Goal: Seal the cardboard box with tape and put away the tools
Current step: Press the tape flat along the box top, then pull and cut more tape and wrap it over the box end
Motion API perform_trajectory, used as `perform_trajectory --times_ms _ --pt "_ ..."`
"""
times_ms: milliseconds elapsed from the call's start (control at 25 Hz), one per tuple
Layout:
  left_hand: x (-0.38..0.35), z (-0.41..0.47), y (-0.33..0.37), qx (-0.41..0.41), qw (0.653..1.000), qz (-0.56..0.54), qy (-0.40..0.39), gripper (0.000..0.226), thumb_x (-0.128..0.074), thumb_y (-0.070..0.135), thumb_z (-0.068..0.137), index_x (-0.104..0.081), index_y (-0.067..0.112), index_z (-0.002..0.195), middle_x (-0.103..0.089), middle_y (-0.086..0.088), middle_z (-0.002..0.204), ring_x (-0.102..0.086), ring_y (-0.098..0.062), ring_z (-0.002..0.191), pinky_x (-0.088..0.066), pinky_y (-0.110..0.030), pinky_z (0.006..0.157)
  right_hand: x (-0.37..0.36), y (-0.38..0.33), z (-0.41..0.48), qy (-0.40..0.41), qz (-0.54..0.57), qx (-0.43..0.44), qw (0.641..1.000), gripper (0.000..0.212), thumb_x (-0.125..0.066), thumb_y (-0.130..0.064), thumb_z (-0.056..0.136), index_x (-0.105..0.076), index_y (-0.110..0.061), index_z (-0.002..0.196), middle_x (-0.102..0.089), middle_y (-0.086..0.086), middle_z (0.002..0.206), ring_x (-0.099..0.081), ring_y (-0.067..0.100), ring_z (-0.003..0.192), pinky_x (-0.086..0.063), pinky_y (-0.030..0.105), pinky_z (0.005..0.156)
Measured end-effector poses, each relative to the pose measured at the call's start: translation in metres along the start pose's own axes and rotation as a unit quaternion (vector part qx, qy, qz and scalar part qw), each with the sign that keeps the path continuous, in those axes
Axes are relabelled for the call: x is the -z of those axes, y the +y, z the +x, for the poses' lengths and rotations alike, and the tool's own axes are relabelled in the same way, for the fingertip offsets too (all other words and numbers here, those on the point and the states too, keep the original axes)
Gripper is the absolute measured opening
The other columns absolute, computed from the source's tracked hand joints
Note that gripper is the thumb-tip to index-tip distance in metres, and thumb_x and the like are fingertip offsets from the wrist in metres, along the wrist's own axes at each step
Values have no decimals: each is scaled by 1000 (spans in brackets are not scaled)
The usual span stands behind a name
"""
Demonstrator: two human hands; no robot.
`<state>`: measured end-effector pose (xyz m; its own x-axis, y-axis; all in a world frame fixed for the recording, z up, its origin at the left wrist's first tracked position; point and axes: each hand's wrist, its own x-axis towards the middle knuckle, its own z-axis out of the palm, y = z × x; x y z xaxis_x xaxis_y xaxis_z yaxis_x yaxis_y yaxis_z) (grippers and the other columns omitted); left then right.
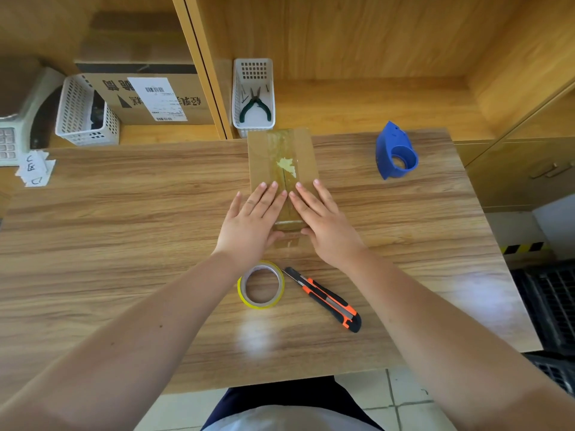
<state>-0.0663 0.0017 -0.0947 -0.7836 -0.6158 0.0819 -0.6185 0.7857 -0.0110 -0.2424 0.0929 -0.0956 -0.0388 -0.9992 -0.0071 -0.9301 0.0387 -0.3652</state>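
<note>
A small brown cardboard box (281,157) lies on the wooden table (124,213), with a strip of clear yellowish tape running down its top seam. My left hand (253,222) and my right hand (323,225) lie flat on the near end of the box, fingers spread, either side of the seam. Nearer to me on the table, a roll of tape (261,285) with a yellow edge lies flat. Just right of it lies an orange and black utility knife (326,298). A blue tape dispenser (395,150) stands at the table's far right.
A white basket (253,73) holding green-handled pliers (255,105) stands on the shelf behind the box. A second white basket (85,113), a labelled carton (149,94) and a scale (18,119) sit at the far left, with paper slips (35,169) on the table corner.
</note>
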Motion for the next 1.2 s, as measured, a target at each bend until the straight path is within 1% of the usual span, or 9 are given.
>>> perform_trajectory --times_ms 80,160,280,360,560,720,880,1000,1200 --pt "8 -1 -3 -9 1000 -11 -14 88 -74 40 80 -28 21 153 -24 -5 162 -28 -24 147 -34 -56 109 9 0 0 -22 5 7 1000 73 -54 -10 96 -13 -26 155 -5 -6 166 11 25 152 -17 52 121" --pt "19 -5 -5 -10 1000 -23 -2 92 -80 39 70 -37 23 149 -25 -12 161 -42 -34 135 -43 -56 98 19 -2 -7 -3 21 31 999 70 -57 -16 95 -19 -26 154 -6 -4 166 12 28 152 -7 50 121" --pt "26 -28 -2 4 995 -62 84 79 -82 40 63 -51 21 132 -46 -20 143 -53 -40 106 -50 -51 82 15 -8 -37 147 59 69 985 54 -66 -19 88 -50 -15 140 -34 10 156 -18 36 148 -16 45 121" --pt "18 -49 5 -18 989 -82 124 60 -79 40 66 -56 19 118 -56 -20 127 -51 -36 96 -48 -46 78 -1 -15 -61 176 117 29 977 49 -70 -14 83 -58 -14 130 -46 8 147 -33 33 140 -23 40 119" --pt "-13 -75 20 -48 993 -103 20 59 -76 39 65 -59 19 118 -59 -15 128 -55 -38 106 -49 -46 84 -40 -21 -79 56 194 -48 978 53 -71 -16 80 -55 -21 130 -51 -2 138 -38 18 130 -31 35 112" --pt "-19 -81 26 13 986 -157 -57 59 -77 40 70 -58 19 122 -56 -10 129 -57 -36 110 -51 -46 87 -51 -27 -77 3 212 -90 973 49 -62 -8 86 -54 -18 132 -55 -1 134 -43 18 126 -27 21 104" --pt "-30 -83 31 121 917 -298 -234 60 -75 40 75 -49 24 127 -52 1 129 -50 -21 119 -44 -34 97 -75 -31 -71 -110 287 -212 928 58 -53 2 88 -45 -22 140 -54 0 138 -48 18 128 -40 28 103" --pt "-38 -86 37 161 867 -380 -278 68 -78 29 72 -42 20 129 -60 -2 115 -61 -21 105 -52 -37 88 -91 -36 -66 -149 311 -232 910 70 -64 1 81 -41 -20 143 -53 0 140 -51 18 127 -41 32 106" --pt "-39 -83 49 197 857 -400 -257 68 -59 2 78 -33 21 138 -64 -1 104 -64 -20 87 -51 -30 62 -104 -36 -54 -143 304 -221 915 71 -79 -7 67 -53 -21 132 -65 0 124 -60 23 116 -48 35 98"
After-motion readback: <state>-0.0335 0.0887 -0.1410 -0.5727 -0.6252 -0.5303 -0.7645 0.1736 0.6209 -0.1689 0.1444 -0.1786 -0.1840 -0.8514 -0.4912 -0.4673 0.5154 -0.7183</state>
